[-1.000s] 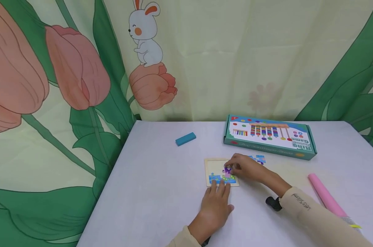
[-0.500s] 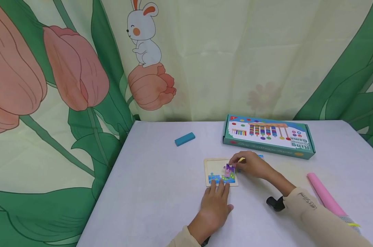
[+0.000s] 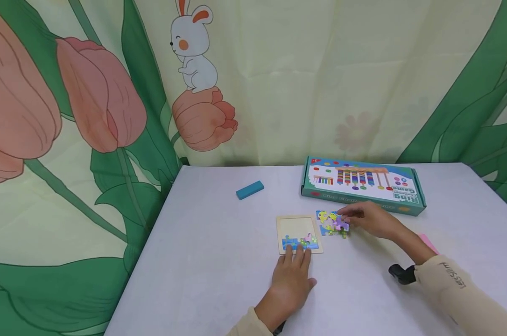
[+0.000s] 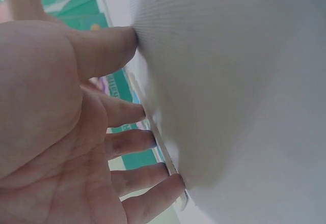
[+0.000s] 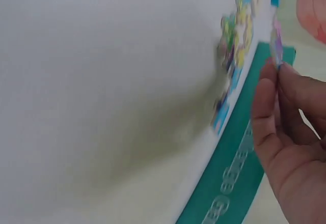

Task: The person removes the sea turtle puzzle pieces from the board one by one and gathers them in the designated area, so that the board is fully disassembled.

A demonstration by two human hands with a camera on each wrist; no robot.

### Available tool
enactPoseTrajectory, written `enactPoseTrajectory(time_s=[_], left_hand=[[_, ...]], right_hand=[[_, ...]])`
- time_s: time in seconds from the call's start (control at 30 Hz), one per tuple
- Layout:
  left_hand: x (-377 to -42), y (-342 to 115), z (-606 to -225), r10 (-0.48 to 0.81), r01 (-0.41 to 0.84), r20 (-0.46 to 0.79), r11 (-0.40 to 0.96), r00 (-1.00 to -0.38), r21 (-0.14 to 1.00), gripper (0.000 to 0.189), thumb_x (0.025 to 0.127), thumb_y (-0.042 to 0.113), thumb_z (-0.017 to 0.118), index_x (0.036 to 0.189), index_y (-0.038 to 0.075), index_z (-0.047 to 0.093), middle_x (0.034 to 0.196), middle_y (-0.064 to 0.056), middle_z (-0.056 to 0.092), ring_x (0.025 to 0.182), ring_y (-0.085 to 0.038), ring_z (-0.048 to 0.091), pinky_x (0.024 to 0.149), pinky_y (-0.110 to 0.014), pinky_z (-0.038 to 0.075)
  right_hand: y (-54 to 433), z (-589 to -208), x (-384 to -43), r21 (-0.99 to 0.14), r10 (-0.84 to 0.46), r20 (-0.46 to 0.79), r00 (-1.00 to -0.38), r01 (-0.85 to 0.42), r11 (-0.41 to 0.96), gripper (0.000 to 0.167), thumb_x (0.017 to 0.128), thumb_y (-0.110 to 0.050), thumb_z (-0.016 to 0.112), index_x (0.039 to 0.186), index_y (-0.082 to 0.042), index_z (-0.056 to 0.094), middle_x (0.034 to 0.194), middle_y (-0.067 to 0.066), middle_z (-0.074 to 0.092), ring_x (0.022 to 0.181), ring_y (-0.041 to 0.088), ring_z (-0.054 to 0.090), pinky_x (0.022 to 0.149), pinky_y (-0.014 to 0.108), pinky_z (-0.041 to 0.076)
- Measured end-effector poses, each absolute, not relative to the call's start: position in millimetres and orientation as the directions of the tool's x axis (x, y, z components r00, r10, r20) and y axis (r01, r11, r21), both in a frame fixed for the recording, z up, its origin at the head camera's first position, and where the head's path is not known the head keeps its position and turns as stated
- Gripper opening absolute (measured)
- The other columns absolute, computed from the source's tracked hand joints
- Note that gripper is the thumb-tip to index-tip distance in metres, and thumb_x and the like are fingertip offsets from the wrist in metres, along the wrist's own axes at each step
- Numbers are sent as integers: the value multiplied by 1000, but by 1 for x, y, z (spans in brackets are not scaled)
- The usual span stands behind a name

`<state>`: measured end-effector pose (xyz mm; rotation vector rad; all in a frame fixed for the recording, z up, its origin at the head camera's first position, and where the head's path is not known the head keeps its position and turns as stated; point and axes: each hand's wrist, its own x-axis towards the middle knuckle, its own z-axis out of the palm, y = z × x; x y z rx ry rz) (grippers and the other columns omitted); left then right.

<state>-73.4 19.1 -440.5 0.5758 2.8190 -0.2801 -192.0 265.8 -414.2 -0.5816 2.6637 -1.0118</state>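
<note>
With our left hand (image 3: 291, 284) we rest nearly straight, slightly spread fingers on the near edge of the wooden puzzle tray (image 3: 297, 226), where joined pieces (image 3: 291, 242) line the near side of the recess. Our right hand (image 3: 369, 219) pinches a pink-and-purple puzzle piece (image 5: 276, 43) narrowly between thumb and fingers, above the bench (image 3: 220, 275). Just right of the tray we see the loose pieces (image 3: 326, 228) lying in a cluster, with the green game box (image 3: 362, 182) behind them.
</note>
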Motion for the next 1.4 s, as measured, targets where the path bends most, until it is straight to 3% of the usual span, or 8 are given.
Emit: enactPoseTrajectory(time_s=[0.1,0.4,0.7,0.93,1.17,1.27,1.4], left_hand=[[-75,18,-441,358,410,-286,900,-889,-148,74,101,62,50,162,25,32,165,5,31,151,-22,30,115,-33,36],[-82,15,-433,344,378,-283,922,-895,-77,78,96,62,60,159,22,37,163,4,34,149,-21,34,112,-33,39],[-82,17,-433,350,371,-286,928,-892,-24,80,95,61,63,159,22,38,164,4,33,149,-21,33,113,-33,38],[-79,15,-431,361,386,-264,922,-894,-44,79,95,62,62,159,22,38,163,4,34,149,-20,33,112,-33,38],[-76,12,-433,361,386,-252,920,-898,-60,76,98,59,59,159,20,37,164,2,33,150,-22,31,114,-33,37],[-77,11,-434,363,382,-269,924,-892,-18,76,99,57,60,160,20,36,165,1,32,151,-23,29,115,-36,35],[-81,6,-432,374,352,-314,928,-873,125,77,97,55,64,161,22,35,166,1,30,152,-24,27,118,-39,33]], right_hand=[[282,-413,-191,-626,-453,-75,-888,-312,715,22,99,-1,66,118,1,75,115,15,73,105,30,66,85,38,57],[294,-416,-193,-577,-482,-75,-873,-357,735,19,95,6,67,108,0,78,109,14,74,99,29,67,79,30,56],[288,-419,-194,-544,-413,-112,-904,-292,787,20,94,8,66,104,-2,80,107,15,75,101,33,66,84,46,56],[283,-417,-190,-554,-347,-93,-933,-241,797,12,92,10,68,100,2,68,93,8,66,86,24,59,78,38,55],[272,-422,-189,-525,-299,-53,-953,-228,820,12,93,10,68,97,1,62,87,7,58,84,25,55,71,35,51],[268,-424,-188,-506,-268,-79,-960,-193,841,12,94,9,68,99,1,62,88,7,58,86,26,55,73,34,50],[266,-426,-187,-463,-258,-118,-959,-176,868,9,95,8,66,97,0,61,85,7,55,86,26,53,72,35,48]])
